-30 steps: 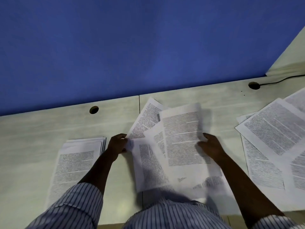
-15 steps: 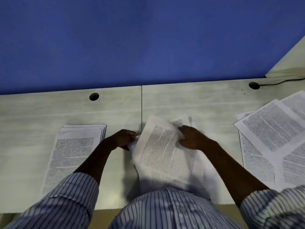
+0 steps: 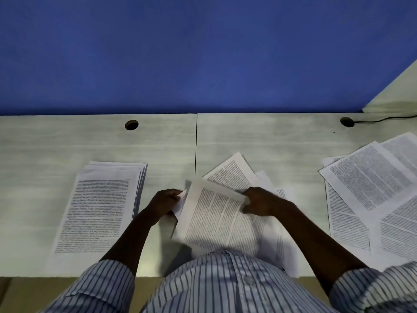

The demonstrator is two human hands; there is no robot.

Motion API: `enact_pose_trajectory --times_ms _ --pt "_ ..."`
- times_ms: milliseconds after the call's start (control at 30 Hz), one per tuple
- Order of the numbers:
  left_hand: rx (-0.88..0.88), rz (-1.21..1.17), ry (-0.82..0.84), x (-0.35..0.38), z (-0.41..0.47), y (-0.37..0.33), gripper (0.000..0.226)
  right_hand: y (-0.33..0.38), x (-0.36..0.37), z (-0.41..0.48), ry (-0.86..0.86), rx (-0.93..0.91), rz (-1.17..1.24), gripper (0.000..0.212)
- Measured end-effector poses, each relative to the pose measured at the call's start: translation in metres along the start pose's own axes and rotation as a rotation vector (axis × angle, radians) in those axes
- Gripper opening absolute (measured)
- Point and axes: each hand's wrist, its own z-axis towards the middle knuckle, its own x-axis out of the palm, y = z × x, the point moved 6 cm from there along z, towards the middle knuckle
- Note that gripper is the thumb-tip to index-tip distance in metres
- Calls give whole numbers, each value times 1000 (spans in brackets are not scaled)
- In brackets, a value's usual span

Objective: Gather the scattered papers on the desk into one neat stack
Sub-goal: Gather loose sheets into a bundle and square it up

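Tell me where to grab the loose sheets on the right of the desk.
The loose sheets lie flat and fanned, overlapping at their left side. Probably slide fingers under that edge, thumb on top, coming from the left over the bare desk, to catch several at once.

Fanned sheets point(image 3: 270, 240) before the person are closing into a tighter, overlapping bundle. The right grip point(image 3: 264, 201) is shifting from the right edge of the top sheet point(image 3: 216, 220) to its far right corner, swinging that sheet leftward toward the left grip point(image 3: 164, 203). One tilted sheet point(image 3: 230, 175) is reappearing behind it.
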Motion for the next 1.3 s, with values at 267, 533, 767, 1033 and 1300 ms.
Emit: enact_pose_trajectory --times_ms 267,533,767,1033,1300 --pt "-65 -194 -101 -7 -13 19 23 -58 -66 -42 -412 138 739 24" --pt "172 -10 17 -12 0 -39 18 -13 -77 -20 -404 -78 102 45" --pt "343 155 251 12 -4 -95 26 34 -70 -2 -343 -178 -467 34" --pt "221 -41 74 41 15 -110 20 -17 -100 -56 -504 -39 -74 35" --pt "451 668 145 136 -7 -89 85 -160 -83 -175 -830 430 629 14"
